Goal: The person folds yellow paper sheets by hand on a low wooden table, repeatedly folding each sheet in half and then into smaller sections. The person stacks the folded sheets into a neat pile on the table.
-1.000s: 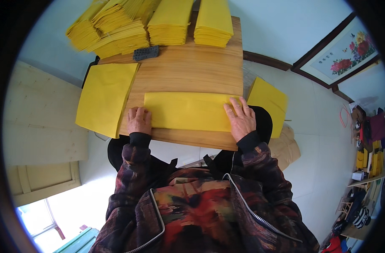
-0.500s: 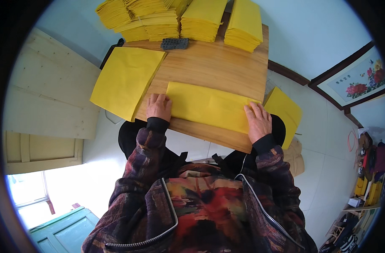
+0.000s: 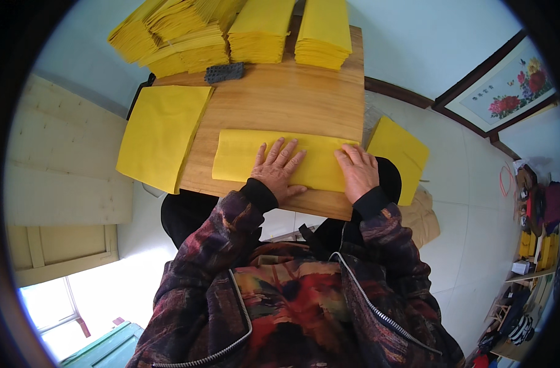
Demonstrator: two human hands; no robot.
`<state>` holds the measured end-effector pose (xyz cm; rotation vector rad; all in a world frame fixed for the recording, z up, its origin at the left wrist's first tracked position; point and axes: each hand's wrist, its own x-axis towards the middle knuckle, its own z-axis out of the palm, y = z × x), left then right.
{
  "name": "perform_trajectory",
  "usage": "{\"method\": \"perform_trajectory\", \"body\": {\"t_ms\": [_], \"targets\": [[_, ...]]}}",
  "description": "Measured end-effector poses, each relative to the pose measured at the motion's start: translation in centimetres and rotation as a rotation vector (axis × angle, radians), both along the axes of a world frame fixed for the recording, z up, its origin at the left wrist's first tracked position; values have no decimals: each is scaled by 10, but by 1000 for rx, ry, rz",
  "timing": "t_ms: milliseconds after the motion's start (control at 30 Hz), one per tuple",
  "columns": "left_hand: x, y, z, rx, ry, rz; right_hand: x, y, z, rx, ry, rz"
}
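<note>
Left hand (image 3: 277, 170) lay palm down with fingers spread, just left of the middle of a long yellow strip (image 3: 320, 164), its thumb by the near edge. Right hand (image 3: 358, 172) rested on the strip's right end, fingers close together and bent; whether its thumb pinched the edge could not be seen. Under both hands, the strip lay flat on a wooden bench (image 3: 274, 101). It seemed light and thin, probably a folded sheet, stiff enough to keep straight edges yet easily creased, and likely to slide on smooth wood. A flat palm along its middle looked best for steadying; for lifting, the short ends seemed the safest hold. Left of the left hand lay larger yellow sheets (image 3: 163, 138); right of the right hand, yellow pieces (image 3: 401, 156). Beyond the hands sat a dark grey block (image 3: 224, 72), then thick yellow stacks (image 3: 323, 34).
</note>
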<state>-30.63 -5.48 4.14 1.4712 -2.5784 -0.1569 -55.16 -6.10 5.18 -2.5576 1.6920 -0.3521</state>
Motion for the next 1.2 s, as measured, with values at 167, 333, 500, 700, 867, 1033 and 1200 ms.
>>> {"method": "perform_trajectory", "body": {"t_ms": [167, 333, 500, 700, 867, 1033, 1200], "targets": [[-1, -2, -1, 53, -19, 47, -1, -2, 1, 27, -52, -10], [0, -4, -1, 33, 11, 33, -2, -1, 0, 52, -218, -81], [3, -12, 6, 97, 31, 35, -13, -3, 4, 85, -458, -65], [1, -14, 6, 89, 22, 34, -36, -13, -2, 351, -896, 2], [4, -17, 1, 55, 60, 5, -45, -11, -11, 540, -1354, -34], [6, -20, -2, 47, 44, -19, -43, -5, -17, 488, -1449, -127], [6, -21, -2, 42, 36, -41, -48, 6, -22, 355, -1470, -195]]}}
